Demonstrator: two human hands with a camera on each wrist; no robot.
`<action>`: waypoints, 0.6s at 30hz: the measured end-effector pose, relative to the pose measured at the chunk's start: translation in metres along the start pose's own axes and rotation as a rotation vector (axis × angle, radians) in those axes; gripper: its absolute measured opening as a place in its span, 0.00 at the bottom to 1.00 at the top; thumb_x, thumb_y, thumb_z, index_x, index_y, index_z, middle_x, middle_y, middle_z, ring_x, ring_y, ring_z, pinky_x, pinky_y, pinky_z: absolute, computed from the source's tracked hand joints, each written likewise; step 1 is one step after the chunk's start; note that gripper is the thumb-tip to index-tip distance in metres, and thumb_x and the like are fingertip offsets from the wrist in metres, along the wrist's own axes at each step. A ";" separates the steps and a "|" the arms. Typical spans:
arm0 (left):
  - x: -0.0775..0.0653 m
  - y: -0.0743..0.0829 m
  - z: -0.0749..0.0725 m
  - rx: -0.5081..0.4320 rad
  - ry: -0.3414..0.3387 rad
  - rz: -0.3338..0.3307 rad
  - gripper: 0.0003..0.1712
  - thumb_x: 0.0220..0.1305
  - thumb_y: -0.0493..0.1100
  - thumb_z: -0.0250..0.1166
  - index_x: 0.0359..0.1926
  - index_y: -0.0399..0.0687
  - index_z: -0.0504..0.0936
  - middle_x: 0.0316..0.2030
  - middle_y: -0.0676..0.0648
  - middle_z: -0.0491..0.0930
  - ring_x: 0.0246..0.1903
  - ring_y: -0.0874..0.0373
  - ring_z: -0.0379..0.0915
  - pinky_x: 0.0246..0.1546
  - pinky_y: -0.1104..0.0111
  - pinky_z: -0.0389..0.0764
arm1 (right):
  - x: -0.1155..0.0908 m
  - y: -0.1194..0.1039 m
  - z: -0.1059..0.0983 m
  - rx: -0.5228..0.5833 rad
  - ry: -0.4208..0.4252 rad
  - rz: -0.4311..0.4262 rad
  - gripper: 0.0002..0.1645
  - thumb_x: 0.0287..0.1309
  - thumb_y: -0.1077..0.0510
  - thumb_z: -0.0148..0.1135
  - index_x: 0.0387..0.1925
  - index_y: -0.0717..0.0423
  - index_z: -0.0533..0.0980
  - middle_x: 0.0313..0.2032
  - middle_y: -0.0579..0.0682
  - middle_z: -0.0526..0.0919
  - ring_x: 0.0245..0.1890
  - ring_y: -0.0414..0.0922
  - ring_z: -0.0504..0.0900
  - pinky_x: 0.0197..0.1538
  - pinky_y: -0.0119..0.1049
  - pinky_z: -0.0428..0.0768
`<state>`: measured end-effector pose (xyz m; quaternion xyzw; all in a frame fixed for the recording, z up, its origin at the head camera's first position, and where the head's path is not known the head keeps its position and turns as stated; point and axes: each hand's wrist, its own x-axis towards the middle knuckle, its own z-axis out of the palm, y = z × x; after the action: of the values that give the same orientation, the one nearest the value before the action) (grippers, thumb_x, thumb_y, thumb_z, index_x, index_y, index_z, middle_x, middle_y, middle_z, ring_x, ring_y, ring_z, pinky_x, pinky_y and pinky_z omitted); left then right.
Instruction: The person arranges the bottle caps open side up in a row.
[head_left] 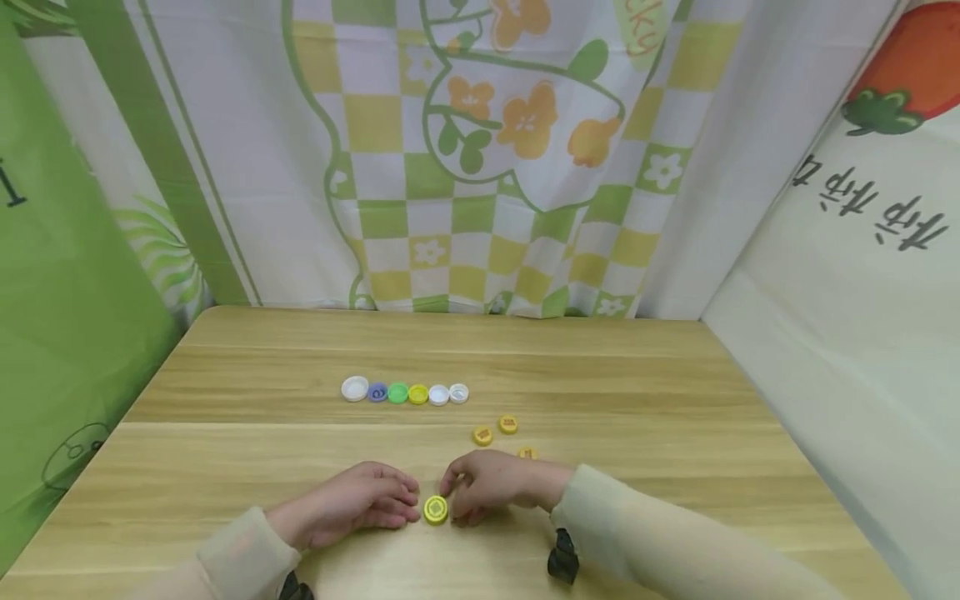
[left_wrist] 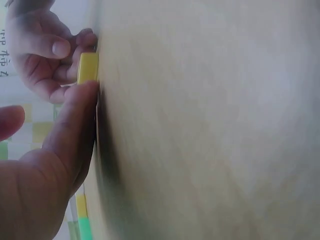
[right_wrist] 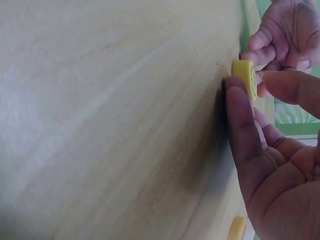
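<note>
We record the yellow cap [head_left: 436, 509] on the counter [head_left: 645, 400], between left grip [head_left: 366, 502] and right grip [head_left: 495, 482]. Both stand loose, unclenched; fingertip contact unclear.

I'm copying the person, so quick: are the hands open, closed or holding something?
Left hand: open, loosely curved beside the front yellow cap, holding nothing.
Right hand: open, loosely curved on that cap's other side, holding nothing.

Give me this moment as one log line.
yellow cap: on table | left hand: beside it | right hand: beside it | six-cap row: farther back
</note>
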<state>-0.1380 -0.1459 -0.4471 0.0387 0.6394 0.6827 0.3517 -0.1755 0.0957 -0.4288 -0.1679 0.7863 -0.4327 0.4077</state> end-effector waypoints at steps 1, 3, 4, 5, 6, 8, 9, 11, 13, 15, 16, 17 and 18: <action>0.000 0.000 0.001 -0.006 0.007 0.002 0.19 0.73 0.34 0.56 0.57 0.21 0.74 0.42 0.40 0.85 0.42 0.55 0.85 0.48 0.66 0.86 | 0.000 0.000 0.000 0.001 0.002 -0.001 0.12 0.57 0.72 0.64 0.43 0.60 0.80 0.30 0.52 0.86 0.30 0.43 0.83 0.35 0.34 0.86; -0.001 0.000 0.003 -0.020 0.018 0.006 0.20 0.73 0.34 0.56 0.57 0.20 0.73 0.43 0.40 0.85 0.42 0.55 0.85 0.48 0.66 0.86 | 0.000 0.000 0.001 0.003 0.005 0.000 0.13 0.57 0.72 0.64 0.44 0.60 0.81 0.30 0.51 0.86 0.30 0.42 0.83 0.36 0.34 0.86; -0.001 -0.001 0.004 -0.029 0.022 0.006 0.20 0.73 0.33 0.56 0.58 0.19 0.73 0.43 0.40 0.85 0.42 0.55 0.85 0.48 0.66 0.86 | 0.000 0.000 0.001 0.003 0.004 0.001 0.13 0.57 0.72 0.64 0.44 0.60 0.81 0.30 0.51 0.86 0.30 0.42 0.83 0.36 0.34 0.86; -0.001 -0.001 0.005 -0.037 0.025 0.006 0.20 0.73 0.33 0.56 0.58 0.19 0.72 0.44 0.39 0.84 0.42 0.55 0.85 0.48 0.66 0.86 | -0.001 0.000 0.002 0.004 0.003 0.001 0.13 0.57 0.72 0.64 0.44 0.60 0.81 0.30 0.51 0.86 0.30 0.42 0.83 0.36 0.34 0.86; -0.001 -0.002 0.006 -0.046 0.027 0.006 0.20 0.72 0.32 0.56 0.58 0.19 0.72 0.44 0.39 0.83 0.42 0.55 0.85 0.48 0.66 0.86 | -0.001 0.000 0.002 0.008 0.002 0.001 0.14 0.57 0.72 0.64 0.44 0.60 0.82 0.30 0.51 0.86 0.30 0.42 0.83 0.36 0.34 0.86; 0.000 -0.003 0.007 -0.066 0.031 0.002 0.19 0.72 0.32 0.56 0.58 0.19 0.73 0.45 0.39 0.83 0.42 0.55 0.85 0.47 0.67 0.86 | -0.001 -0.001 0.002 0.015 -0.003 0.003 0.14 0.57 0.73 0.64 0.45 0.60 0.82 0.30 0.51 0.85 0.30 0.42 0.83 0.36 0.34 0.86; 0.000 -0.003 0.008 -0.078 0.036 -0.003 0.19 0.72 0.31 0.56 0.58 0.19 0.73 0.45 0.39 0.83 0.42 0.55 0.85 0.47 0.67 0.86 | -0.002 -0.001 0.002 0.018 -0.005 0.003 0.14 0.56 0.73 0.64 0.45 0.60 0.82 0.30 0.50 0.85 0.30 0.42 0.83 0.36 0.34 0.87; 0.001 -0.004 0.008 -0.095 0.043 -0.008 0.19 0.71 0.31 0.55 0.58 0.20 0.73 0.45 0.39 0.82 0.42 0.55 0.85 0.47 0.67 0.86 | -0.002 0.000 0.003 0.028 -0.003 0.003 0.15 0.56 0.73 0.64 0.45 0.61 0.81 0.30 0.51 0.86 0.30 0.42 0.83 0.36 0.34 0.87; 0.001 -0.004 0.008 -0.104 0.047 -0.012 0.19 0.71 0.30 0.55 0.58 0.20 0.73 0.46 0.39 0.82 0.42 0.55 0.85 0.47 0.67 0.86 | -0.002 0.000 0.004 0.037 0.001 0.007 0.15 0.56 0.73 0.65 0.45 0.61 0.81 0.30 0.51 0.86 0.29 0.41 0.83 0.37 0.34 0.87; 0.001 -0.005 0.008 -0.105 0.051 -0.009 0.20 0.70 0.30 0.55 0.59 0.19 0.72 0.46 0.39 0.82 0.43 0.54 0.85 0.48 0.67 0.86 | -0.002 0.001 0.006 0.033 0.020 0.001 0.15 0.56 0.73 0.67 0.45 0.60 0.81 0.29 0.51 0.85 0.28 0.41 0.82 0.35 0.33 0.86; 0.001 -0.005 0.008 -0.101 0.051 -0.005 0.20 0.70 0.29 0.55 0.59 0.19 0.72 0.47 0.38 0.82 0.43 0.54 0.85 0.49 0.67 0.86 | -0.002 0.001 0.007 0.030 0.029 -0.002 0.15 0.55 0.73 0.68 0.45 0.60 0.81 0.28 0.51 0.85 0.27 0.41 0.81 0.34 0.32 0.85; 0.001 -0.006 0.008 -0.097 0.051 -0.001 0.20 0.70 0.29 0.55 0.59 0.18 0.71 0.47 0.38 0.82 0.44 0.54 0.84 0.49 0.66 0.86 | -0.002 0.001 0.008 0.026 0.040 -0.007 0.15 0.54 0.73 0.68 0.44 0.60 0.81 0.28 0.50 0.85 0.27 0.40 0.81 0.33 0.31 0.84; 0.001 -0.007 0.008 -0.093 0.052 0.003 0.20 0.70 0.29 0.55 0.59 0.18 0.71 0.47 0.38 0.82 0.44 0.54 0.84 0.50 0.66 0.86 | -0.002 0.002 0.010 0.024 0.049 -0.013 0.16 0.54 0.73 0.69 0.44 0.60 0.81 0.28 0.50 0.85 0.26 0.40 0.81 0.33 0.31 0.84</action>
<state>-0.1317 -0.1393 -0.4522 0.0054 0.6158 0.7131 0.3351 -0.1662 0.0927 -0.4320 -0.1574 0.7898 -0.4488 0.3874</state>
